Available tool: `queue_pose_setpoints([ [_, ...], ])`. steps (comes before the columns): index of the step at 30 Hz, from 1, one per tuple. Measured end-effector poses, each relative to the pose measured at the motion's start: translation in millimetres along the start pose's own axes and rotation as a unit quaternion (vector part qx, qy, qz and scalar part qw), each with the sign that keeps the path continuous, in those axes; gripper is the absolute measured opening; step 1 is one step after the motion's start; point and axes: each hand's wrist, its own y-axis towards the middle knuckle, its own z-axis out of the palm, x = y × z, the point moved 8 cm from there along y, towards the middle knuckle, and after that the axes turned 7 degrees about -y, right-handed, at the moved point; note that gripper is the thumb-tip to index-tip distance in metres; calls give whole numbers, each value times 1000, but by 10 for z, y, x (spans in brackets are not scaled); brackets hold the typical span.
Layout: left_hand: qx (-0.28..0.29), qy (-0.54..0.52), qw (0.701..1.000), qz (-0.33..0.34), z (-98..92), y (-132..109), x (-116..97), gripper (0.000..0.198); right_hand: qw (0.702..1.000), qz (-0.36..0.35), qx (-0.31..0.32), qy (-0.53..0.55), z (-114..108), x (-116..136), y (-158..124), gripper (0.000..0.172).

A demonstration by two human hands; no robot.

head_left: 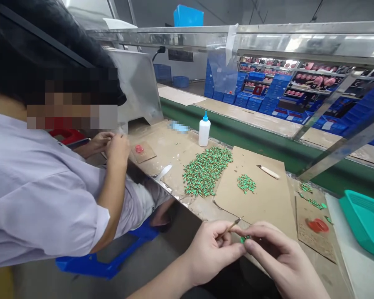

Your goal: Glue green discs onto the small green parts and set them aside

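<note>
both hands are near, bottom centre of the view, working together. left hand (pixel 210 249) pinches a thin stick tool (pixel 231 226) between thumb and fingers – its long axis runs up and to the right, tip pointing toward the far right. right hand (pixel 279 259) is closed narrow on a tiny green piece (pixel 244 238), held at the fingertips just right of the left thumb. the piece sits between the two hands, touching the right fingertips; the tool tip is just above and left of it, not clearly touching – can't tell.

farther out on the cardboard sheet (pixel 264 195): a small green cluster (pixel 246 183), and left of it the big green pile (pixel 205 171). a white-handled knife (pixel 269 171) lies far right of the cluster. glue bottle (pixel 204 130) stands beyond the pile. red blob (pixel 318 225) on cardboard to the right, teal tray (pixel 366 220) at the right edge.

a co-worker (pixel 46 187) sits left, their hands at their own spot, well apart.
</note>
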Motion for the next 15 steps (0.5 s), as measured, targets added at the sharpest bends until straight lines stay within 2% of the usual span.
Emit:
queue_pose_setpoints([
  [4, -40, 52, 998, 19, -234, 64, -21, 64, 1000, 12, -25, 10, 122, 19, 156, 37],
  [6, -94, 89, 991, 28, -488, 126, -35, 67, 998, 14, -62, 3, 59, 37, 196, 45],
  [7, -131, 112, 984, 33, -682, 165, -65, 70, 997, 12, -78, -12, 0, 49, 197, 45],
  [9, -228, 169, 958, 45, -1197, 250, -201, 72, 994, -1, -90, -63, -144, 56, 153, 38],
  [12, -369, 274, 887, 52, -2056, 397, -555, 61, 985, -33, -102, -134, -434, -62, -59, 30],
  [13, -393, 308, 865, 42, -2291, 471, -668, 54, 980, -44, -117, -152, -545, -145, -168, 31],
  [15, -406, 367, 837, 11, -2634, 653, -841, 44, 970, -43, -157, -182, -760, -392, -418, 33],
])
